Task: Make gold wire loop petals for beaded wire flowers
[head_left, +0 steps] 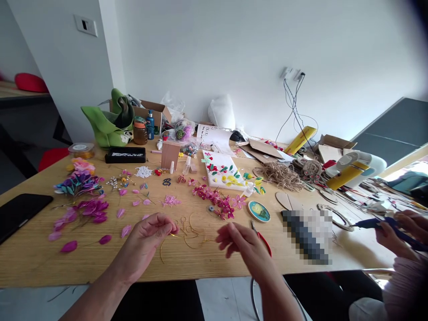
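Far to the left, a black phone [25, 215] lies flat on the wooden counter [40, 267]. Next to it sits a bunch of blue and purple petals [80, 183], with bright pink petals [93, 209] just in front. Then comes the left hand [149, 234], with its thumb and finger pinching a thin gold wire [162, 253]. The wire is at the fingertips, and it bends down in a curve near the front of the counter. More wire pieces [191, 228], some with loops, lie between the two hands. Behind them, small dark pink flowers [224, 208] lie in a row by a white board [217, 183]. The right hand [242, 245] is held loose, with bent fingers a little apart and pointing at the wire pieces. Just beside it are red-handled pliers [265, 243], and behind those is a round painted hoop [259, 211]. A messy heap of brown string [277, 174] lies farther back. Over on the far right, another person's hand [389, 238] holds a blue glue gun [368, 222].
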Demonstrator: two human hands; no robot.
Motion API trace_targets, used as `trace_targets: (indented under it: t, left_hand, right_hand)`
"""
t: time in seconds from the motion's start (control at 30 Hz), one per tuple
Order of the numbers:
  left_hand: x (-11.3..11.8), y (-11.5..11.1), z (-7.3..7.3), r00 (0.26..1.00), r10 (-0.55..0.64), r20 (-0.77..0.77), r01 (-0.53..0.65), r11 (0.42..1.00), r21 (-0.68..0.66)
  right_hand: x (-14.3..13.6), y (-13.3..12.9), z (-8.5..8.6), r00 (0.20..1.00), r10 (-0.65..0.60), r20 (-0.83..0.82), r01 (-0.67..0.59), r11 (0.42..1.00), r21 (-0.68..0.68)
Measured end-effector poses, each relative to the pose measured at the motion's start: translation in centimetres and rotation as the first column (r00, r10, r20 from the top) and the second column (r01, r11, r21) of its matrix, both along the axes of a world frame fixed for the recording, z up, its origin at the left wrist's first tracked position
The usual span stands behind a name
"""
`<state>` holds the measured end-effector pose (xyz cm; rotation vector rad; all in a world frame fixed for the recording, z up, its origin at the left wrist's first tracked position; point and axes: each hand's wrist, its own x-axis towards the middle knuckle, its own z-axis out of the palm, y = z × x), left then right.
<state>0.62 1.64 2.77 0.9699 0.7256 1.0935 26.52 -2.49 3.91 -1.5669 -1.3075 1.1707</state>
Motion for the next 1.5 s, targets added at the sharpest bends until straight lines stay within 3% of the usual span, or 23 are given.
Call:
trace_targets:
  t: [0.07, 0.13, 0.2, 0.27, 0.37, 0.47, 0.53, 0.6, 0.77, 0.9, 1.03, 1.2, 1.5]
  left_hand:
    - [0.5, 0.5, 0.7, 0.999, -0.033, -0.023, 0.036, 0.99, 0.136]
    - [0.6, 1.3, 1.3, 0.997, -0.059, -0.052, 0.071, 0.963, 0.261]
    - [0.3, 2.3, 1.7, 0.994, -0.072, -0.087, 0.099, 0.932, 0.349]
    - [-0.1, 3.2, 1.9, 0.99, -0.067, -0.123, 0.112, 0.908, 0.404]
    - [-0.8, 4.4, 2.0, 0.983, -0.067, -0.172, 0.135, 0.895, 0.424]
    - [-1.0, 6.0, 2.1, 0.989, -0.072, -0.129, 0.113, 0.931, 0.348]
    - [-0.8, 7.6, 2.1, 1.0, -0.008, -0.028, 0.014, 0.97, 0.243]
    - [-0.4, 9.3, 1.8, 0.995, 0.098, 0.011, -0.099, 0.989, 0.111]
    - [0.5, 11.8, 0.2, 0.984, 0.173, -0.05, -0.175, 0.984, -0.023]
    - [0.7, 11.7, -0.9, 0.986, 0.143, -0.083, -0.15, 0.985, -0.085]
    - [0.7, 11.6, -1.4, 0.986, 0.111, -0.125, -0.125, 0.986, -0.112]
    - [0.7, 11.8, -1.7, 0.982, 0.072, -0.173, -0.09, 0.991, -0.099]
    - [0.9, 11.4, -1.9, 0.977, 0.044, -0.206, -0.059, 0.996, -0.066]
  right_hand:
    - [-2.5, 1.8, 0.5, 0.944, 0.125, -0.305, -0.144, 0.989, -0.04]
    - [-3.8, 4.1, 1.1, 0.868, 0.261, -0.423, -0.326, 0.941, -0.088]
    - [-4.4, 6.2, 1.6, 0.816, 0.416, -0.402, -0.487, 0.869, -0.088]
    - [-4.5, 7.9, 2.0, 0.797, 0.5, -0.339, -0.556, 0.826, -0.091]
    - [-4.9, 9.5, 2.4, 0.82, 0.525, -0.229, -0.554, 0.828, -0.087]
    - [-5.6, 10.8, 2.6, 0.879, 0.473, -0.055, -0.475, 0.88, -0.021]
    - [-6.1, 11.7, 2.7, 0.923, 0.373, 0.095, -0.381, 0.92, 0.086]
    - [-6.7, 12.6, 2.6, 0.938, 0.244, 0.245, -0.301, 0.925, 0.23]
    - [-8.4, 13.8, 1.2, 0.869, -0.01, 0.495, -0.281, 0.813, 0.51]
    - [-9.2, 13.7, -0.7, 0.8, -0.116, 0.588, -0.32, 0.747, 0.583]
    - [-9.1, 13.3, -1.9, 0.691, -0.233, 0.684, -0.417, 0.645, 0.641]
    - [-9.1, 13.3, -2.3, 0.744, -0.18, 0.643, -0.392, 0.661, 0.639]
    - [-9.3, 13.3, -2.8, 0.788, -0.129, 0.602, -0.404, 0.631, 0.663]
